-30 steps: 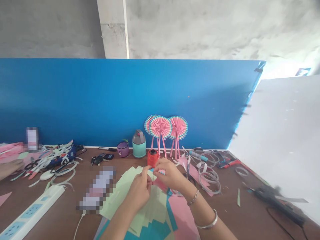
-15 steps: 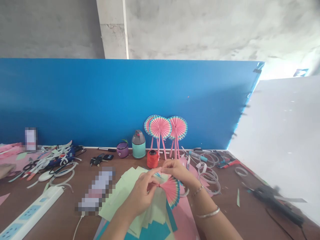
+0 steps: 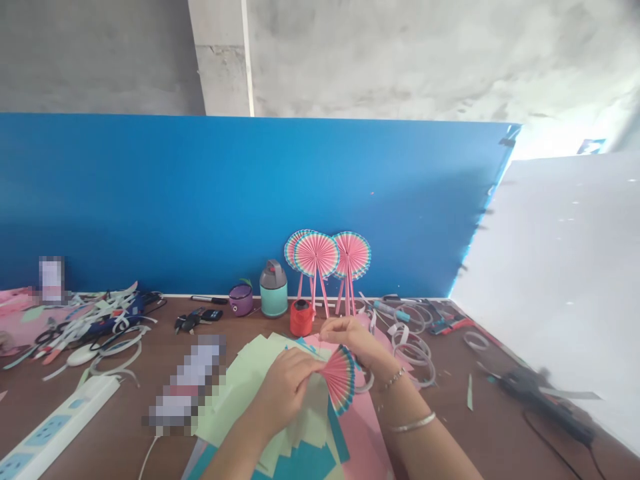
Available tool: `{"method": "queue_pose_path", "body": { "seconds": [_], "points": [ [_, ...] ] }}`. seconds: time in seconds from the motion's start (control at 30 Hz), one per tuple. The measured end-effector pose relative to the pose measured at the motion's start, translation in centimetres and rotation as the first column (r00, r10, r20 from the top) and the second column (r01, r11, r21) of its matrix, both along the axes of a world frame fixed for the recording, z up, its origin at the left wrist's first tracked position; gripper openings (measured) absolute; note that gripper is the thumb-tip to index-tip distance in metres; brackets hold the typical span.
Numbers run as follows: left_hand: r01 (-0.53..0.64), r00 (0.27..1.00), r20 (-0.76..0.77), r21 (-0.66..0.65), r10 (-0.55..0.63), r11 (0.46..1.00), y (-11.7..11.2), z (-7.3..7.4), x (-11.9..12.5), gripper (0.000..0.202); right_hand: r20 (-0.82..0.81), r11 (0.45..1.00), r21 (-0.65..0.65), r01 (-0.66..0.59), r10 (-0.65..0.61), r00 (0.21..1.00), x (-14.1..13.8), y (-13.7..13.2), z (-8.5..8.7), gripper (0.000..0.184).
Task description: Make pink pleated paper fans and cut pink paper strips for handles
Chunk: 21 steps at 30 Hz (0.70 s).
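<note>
My left hand (image 3: pixel 287 388) pinches the folded centre of a small pink pleated paper fan (image 3: pixel 339 378), which is spread into a half circle with a teal edge. My right hand (image 3: pixel 350 338) is just above and behind the fan, fingers pinched near its upper edge; whether it grips the fan or a thread I cannot tell. Both hands work over a pile of pale green, teal and pink paper sheets (image 3: pixel 250 380). A red spool of thread (image 3: pixel 301 317) stands just beyond my hands.
Three finished pink fans on sticks (image 3: pixel 327 257) lean on the blue partition (image 3: pixel 200 200). A teal cup (image 3: pixel 273 289), a purple pot (image 3: pixel 241 299), tape rings (image 3: pixel 417 353), a glue gun (image 3: pixel 540 393), a power strip (image 3: pixel 55 427) and scissors among paper strips (image 3: pixel 90 320) lie around.
The pleated strip that was bunched between both hands has been spread into a half fan. My right hand has moved up and back, my left hand stays pinching the centre.
</note>
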State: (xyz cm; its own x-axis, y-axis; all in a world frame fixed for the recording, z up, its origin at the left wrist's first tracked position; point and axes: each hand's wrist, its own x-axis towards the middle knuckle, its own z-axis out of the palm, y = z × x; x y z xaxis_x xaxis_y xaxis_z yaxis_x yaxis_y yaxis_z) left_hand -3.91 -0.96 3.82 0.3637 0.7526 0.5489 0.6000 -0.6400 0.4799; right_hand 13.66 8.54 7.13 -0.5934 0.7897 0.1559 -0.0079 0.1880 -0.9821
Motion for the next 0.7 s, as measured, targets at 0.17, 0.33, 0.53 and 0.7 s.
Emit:
{"method": "queue_pose_path", "body": {
  "seconds": [0.17,0.33,0.53,0.7],
  "points": [
    [-0.04,0.999,0.038,0.112,0.036,0.993,0.6,-0.9,-0.3,0.037,-0.013,0.994,0.049,0.095,-0.094,0.995,-0.5,0.0,0.0,0.019],
    [-0.07,0.994,0.088,0.157,0.057,0.985,0.8,-1.2,-0.4,0.036,-0.021,0.915,0.095,0.392,-0.392,0.92,-0.4,0.7,0.1,0.031],
    [-0.108,0.99,0.115,0.192,0.087,0.976,0.8,-1.3,-0.4,0.034,0.193,0.905,0.16,0.393,-0.419,0.887,0.7,0.0,1.4,0.035],
    [-0.113,0.986,0.138,0.168,0.09,0.979,0.9,-1.2,-0.1,0.03,0.481,0.981,0.165,0.102,-0.171,0.86,1.1,-2.1,2.9,0.017]
  ]
}}
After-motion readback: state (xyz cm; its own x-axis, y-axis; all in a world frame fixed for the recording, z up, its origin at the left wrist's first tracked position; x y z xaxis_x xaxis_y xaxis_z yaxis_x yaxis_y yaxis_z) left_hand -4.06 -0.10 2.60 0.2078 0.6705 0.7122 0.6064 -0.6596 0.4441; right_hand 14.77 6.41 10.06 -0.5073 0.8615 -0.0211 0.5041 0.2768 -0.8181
